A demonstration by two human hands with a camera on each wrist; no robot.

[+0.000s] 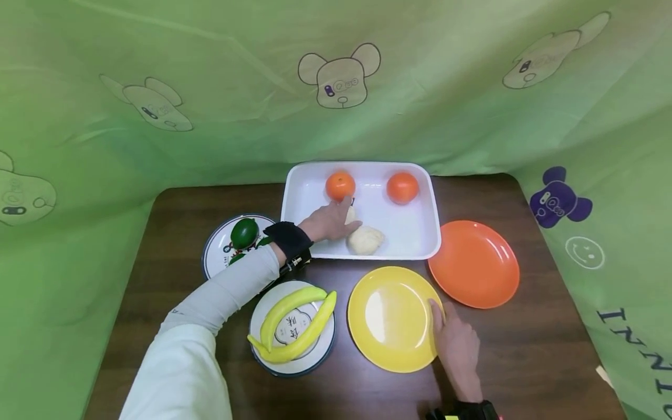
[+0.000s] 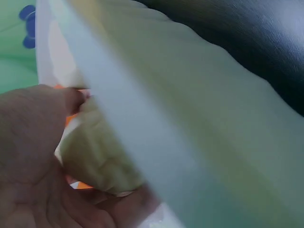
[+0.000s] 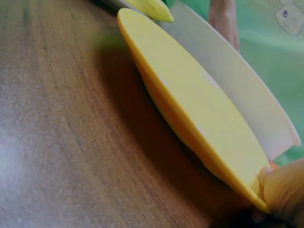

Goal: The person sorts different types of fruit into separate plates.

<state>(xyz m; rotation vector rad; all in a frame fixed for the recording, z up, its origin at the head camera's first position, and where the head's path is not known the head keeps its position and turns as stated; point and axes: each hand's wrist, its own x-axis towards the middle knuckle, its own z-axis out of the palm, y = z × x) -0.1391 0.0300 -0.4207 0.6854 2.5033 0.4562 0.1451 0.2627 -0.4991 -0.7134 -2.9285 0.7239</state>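
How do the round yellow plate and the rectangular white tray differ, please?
The yellow plate is nearly flat, whereas the white tray has raised walls. The plate is bare; the tray contains round orange fruits and pale lumps. The right hand holds the plate's rim; the left hand is inside the tray. Both have smooth rims.

Place: curtained tabletop booth, studio-like | green cloth (image 1: 236,140) draped 9 through 12 to 3 o'clock | cartoon-head print (image 1: 342,90) at 12, lettering (image 1: 632,343) at 4 | wood-grain table (image 1: 367,399) toward 6 | room beyond hidden
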